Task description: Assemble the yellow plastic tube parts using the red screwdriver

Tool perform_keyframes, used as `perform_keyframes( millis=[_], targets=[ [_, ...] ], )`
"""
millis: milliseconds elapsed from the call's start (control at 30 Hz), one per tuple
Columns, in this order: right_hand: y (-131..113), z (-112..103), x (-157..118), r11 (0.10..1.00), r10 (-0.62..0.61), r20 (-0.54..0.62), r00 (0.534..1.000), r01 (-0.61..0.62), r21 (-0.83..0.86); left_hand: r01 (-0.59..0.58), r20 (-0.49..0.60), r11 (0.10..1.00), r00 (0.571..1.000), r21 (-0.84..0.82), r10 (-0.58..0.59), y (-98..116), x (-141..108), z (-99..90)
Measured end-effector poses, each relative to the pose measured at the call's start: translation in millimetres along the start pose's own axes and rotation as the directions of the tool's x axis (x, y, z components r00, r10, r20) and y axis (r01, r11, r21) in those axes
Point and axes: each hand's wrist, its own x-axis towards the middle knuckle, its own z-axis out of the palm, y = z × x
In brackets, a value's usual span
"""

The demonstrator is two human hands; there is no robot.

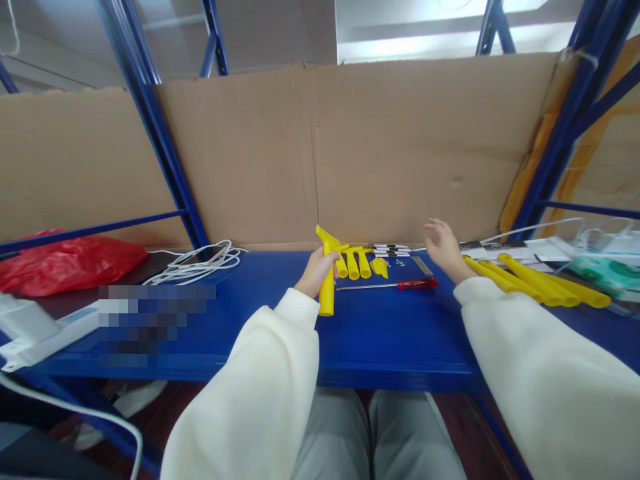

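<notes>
Left hand (316, 272): closed round one yellow handle (327, 293), held over the counter (400, 337) at mid-length.
Right hand (444, 250): empty, fingers loosely parted, near the counter's back edge.
Yellow pieces (353, 267): rowed toward back edge.
Red-handled screwdriver (417, 284): lying parallel to front edge.
Yellow tubes (560, 291): grouped toward right end.

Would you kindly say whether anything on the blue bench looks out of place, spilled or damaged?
Nothing looks spilled or clearly damaged. The white cable lies in a loose heap toward the left of the blue bench, untidy compared with the yellow pieces lined up near the left hand. A pixelated patch hides part of the left side.
</notes>
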Motion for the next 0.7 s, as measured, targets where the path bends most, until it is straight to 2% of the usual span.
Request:
perform_keyframes(
  millis=[133, 300, 500, 700],
  targets=[
    [7, -14, -20, 0.999, 0.050, 0.050, 0.997, -0.050, -0.010, 0.007, -0.064, 1.000, 0.998, 0.009, -0.006, -6, 5, -13.1],
    [6, -15, -31, 0.993, 0.113, 0.138, 0.984, -0.110, -0.034, 0.042, -0.072, 0.992, 0.997, 0.117, -0.034, -16, 9, -21.0],
    [-16, -14, -38, 1.000, -0.001, 0.293, 0.956, -0.008, 0.028, -0.058, -0.047, 0.952, 0.996, 0.301, 0.075, -26, 18, -20.8],
    [-32, -11, -44, 0.998, -0.042, 0.423, 0.905, 0.015, 0.068, -0.052, -0.021, 0.938, 0.998, 0.343, 0.063, -27, 18, -21.0]
  ],
)
